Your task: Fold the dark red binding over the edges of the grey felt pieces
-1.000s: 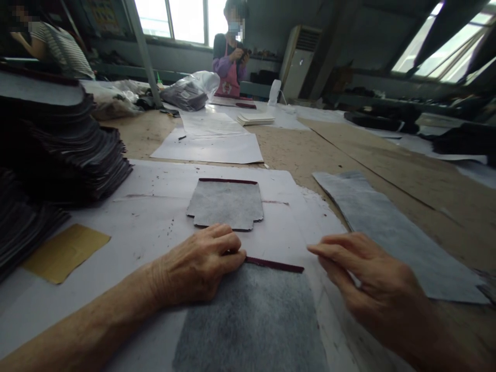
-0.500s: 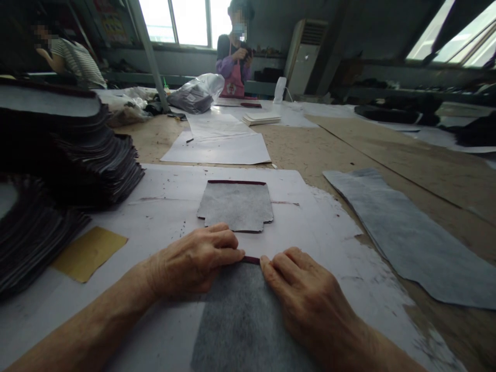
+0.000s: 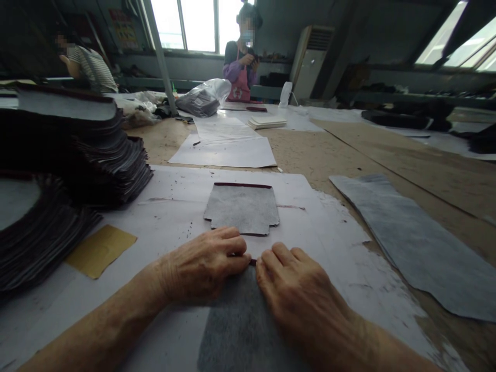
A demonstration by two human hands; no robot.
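A large grey piece (image 3: pixel 244 325) lies in front of me, and a short bit of dark red folded edge shows at its top. My left hand (image 3: pixel 211 263) pinches that edge from the left. From the right, my right hand (image 3: pixel 290 284) presses its closed fingers on the same edge, close to the left fingertips. Just beyond the hands lies a smaller grey piece (image 3: pixel 242 206) with notched lower corners and a dark red strip along its far edge. Most of the held edge is hidden under the fingers.
Tall stacks of dark pieces (image 3: pixel 112 155) stand at the left, near a yellow sheet (image 3: pixel 101 250). A long grey strip (image 3: pixel 418 243) lies at the right. Farther back are white sheets (image 3: pixel 228 150), a plastic-wrapped bundle (image 3: pixel 203 98) and two people.
My hands have come closer together on the folded edge, so less of the dark red shows between them. The whole view has shifted slightly, moving the scene to the right.
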